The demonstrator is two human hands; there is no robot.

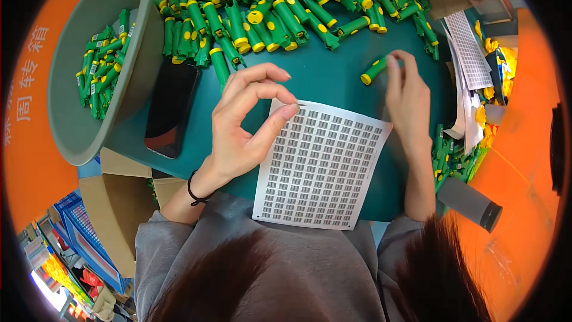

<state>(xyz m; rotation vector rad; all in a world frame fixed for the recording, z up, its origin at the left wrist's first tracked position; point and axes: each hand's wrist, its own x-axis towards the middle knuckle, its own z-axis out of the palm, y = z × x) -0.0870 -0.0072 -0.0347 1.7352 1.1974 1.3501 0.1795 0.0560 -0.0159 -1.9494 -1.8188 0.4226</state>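
A white sheet of small barcode labels slants in front of my chest, its lower edge against my grey shirt. At its upper left corner, my left hand pinches thumb and forefinger together, the other fingers curled above. To the right of the sheet, my right hand is slightly smeared by motion. Its fingertips close on the end of a green tube with a yellow cap, the cap pointing left. Part of that tube is hidden behind the fingers.
A heap of similar green tubes covers the far table. A grey-green basin at left holds several labelled tubes, with a black phone beside it. More label sheets, a dark grey cylinder and an orange surface lie right; a cardboard box stands lower left.
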